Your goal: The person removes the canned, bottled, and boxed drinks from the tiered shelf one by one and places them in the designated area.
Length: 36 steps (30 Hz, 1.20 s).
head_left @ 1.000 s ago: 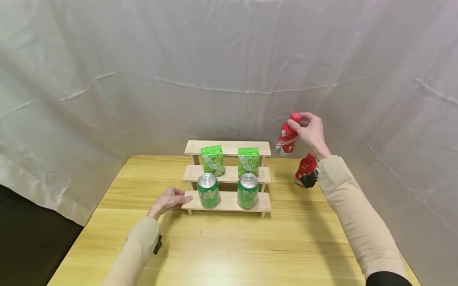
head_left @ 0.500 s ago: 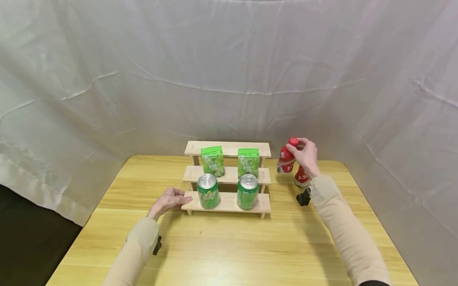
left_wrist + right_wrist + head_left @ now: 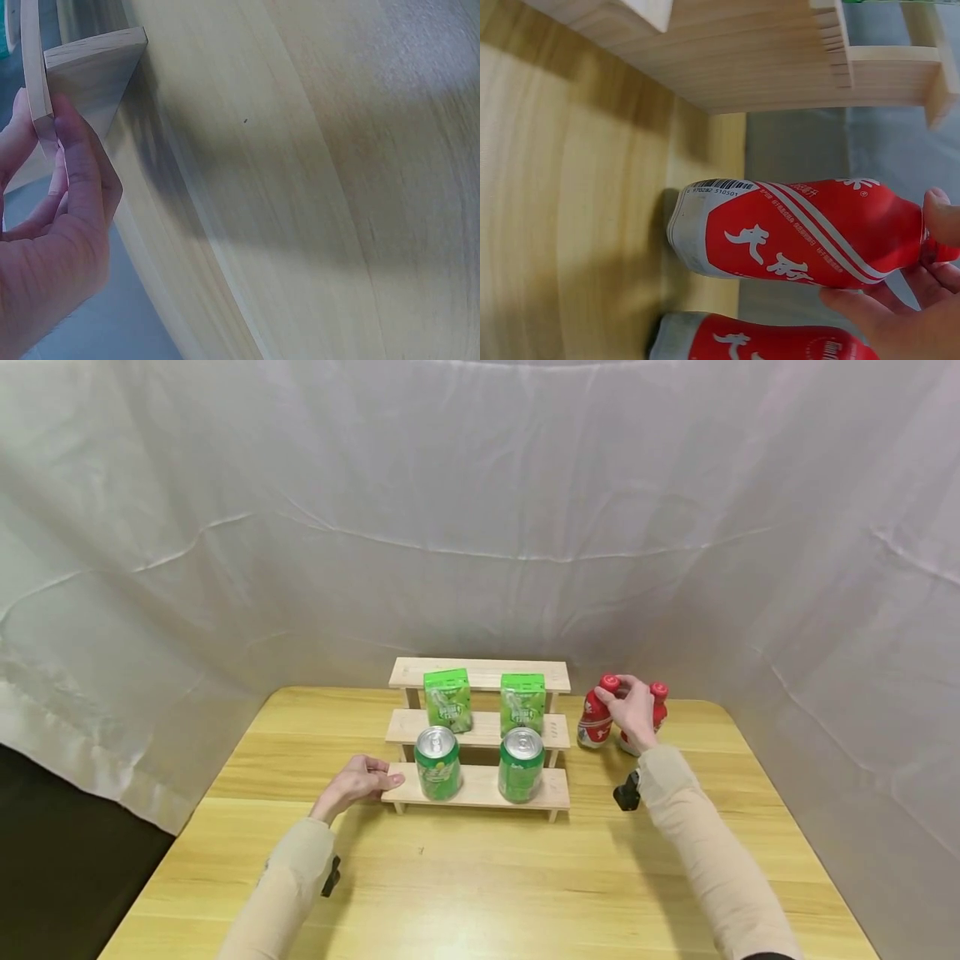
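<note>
Gripped by its neck in my right hand is a red-and-white bottle; in the right wrist view its base is at the tabletop, though whether it touches cannot be told. Just right of it stands a second red bottle, partly behind the hand in the head view. My left hand pinches the left end of the lowest board of a three-tier wooden rack, thumb on top and fingers beneath. Two green cans stand on that lowest board. On the middle board are two green drink cartons.
The rack's top board bears nothing. A wooden table lies under everything. Pale curtains hang behind the table and along both sides. Small black wrist cameras sit on the sleeves.
My right hand has lowered the red bottle from mid-air down to table level, beside the second red bottle. The left hand keeps its hold on the rack.
</note>
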Each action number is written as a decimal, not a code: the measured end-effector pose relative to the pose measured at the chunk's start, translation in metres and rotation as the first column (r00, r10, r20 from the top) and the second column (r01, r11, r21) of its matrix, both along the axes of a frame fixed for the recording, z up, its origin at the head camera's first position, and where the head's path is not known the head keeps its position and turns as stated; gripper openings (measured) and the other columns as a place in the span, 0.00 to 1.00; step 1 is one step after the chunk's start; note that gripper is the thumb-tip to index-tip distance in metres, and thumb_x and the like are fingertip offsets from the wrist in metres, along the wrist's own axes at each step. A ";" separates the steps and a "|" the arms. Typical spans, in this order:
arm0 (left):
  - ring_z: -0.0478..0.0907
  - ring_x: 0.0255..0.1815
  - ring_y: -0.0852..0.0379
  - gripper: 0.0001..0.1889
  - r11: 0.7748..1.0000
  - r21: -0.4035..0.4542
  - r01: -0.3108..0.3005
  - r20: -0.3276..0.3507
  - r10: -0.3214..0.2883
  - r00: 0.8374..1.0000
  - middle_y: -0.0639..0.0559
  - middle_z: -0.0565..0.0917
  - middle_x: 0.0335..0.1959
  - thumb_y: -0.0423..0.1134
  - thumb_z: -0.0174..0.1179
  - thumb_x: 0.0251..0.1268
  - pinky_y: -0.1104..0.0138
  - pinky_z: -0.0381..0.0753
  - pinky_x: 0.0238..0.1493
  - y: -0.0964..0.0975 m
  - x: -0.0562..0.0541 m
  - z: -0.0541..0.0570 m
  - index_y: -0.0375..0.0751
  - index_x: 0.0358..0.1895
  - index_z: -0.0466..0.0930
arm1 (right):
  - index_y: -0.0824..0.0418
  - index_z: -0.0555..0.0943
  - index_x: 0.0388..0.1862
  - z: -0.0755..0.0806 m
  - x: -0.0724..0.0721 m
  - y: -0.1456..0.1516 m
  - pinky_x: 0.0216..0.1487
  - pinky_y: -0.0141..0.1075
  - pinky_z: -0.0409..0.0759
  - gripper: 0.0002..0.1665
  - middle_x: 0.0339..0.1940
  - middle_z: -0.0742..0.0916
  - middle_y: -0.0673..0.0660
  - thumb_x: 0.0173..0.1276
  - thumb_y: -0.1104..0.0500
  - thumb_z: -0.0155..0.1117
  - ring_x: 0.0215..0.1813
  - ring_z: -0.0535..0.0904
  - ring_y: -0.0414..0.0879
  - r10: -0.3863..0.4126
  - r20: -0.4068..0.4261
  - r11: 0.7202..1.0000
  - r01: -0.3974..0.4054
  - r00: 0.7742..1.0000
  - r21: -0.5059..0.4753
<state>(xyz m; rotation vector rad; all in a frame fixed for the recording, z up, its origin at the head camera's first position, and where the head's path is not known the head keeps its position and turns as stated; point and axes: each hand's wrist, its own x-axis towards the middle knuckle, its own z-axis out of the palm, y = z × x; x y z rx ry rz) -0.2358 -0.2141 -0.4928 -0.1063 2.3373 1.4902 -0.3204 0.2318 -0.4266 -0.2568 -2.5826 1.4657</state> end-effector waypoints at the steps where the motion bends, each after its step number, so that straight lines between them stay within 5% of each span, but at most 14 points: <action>1: 0.83 0.45 0.51 0.32 1.000 0.002 0.000 0.002 0.000 1.000 0.28 0.83 0.50 0.38 0.67 0.66 0.58 0.87 0.52 0.000 0.000 0.000 0.15 0.62 0.66 | 0.70 0.69 0.69 -0.002 0.000 0.000 0.69 0.56 0.76 0.31 0.65 0.79 0.73 0.74 0.57 0.63 0.67 0.76 0.66 -0.004 0.000 1.000 0.004 1.000 0.001; 36: 0.81 0.44 0.53 0.32 1.000 0.015 -0.004 0.022 0.003 1.000 0.32 0.82 0.49 0.38 0.66 0.66 0.56 0.87 0.54 -0.001 -0.001 -0.001 0.16 0.62 0.66 | 0.67 0.65 0.74 -0.009 0.001 0.001 0.71 0.57 0.75 0.33 0.68 0.77 0.73 0.76 0.57 0.61 0.69 0.75 0.66 0.025 0.042 1.000 -0.024 0.999 -0.019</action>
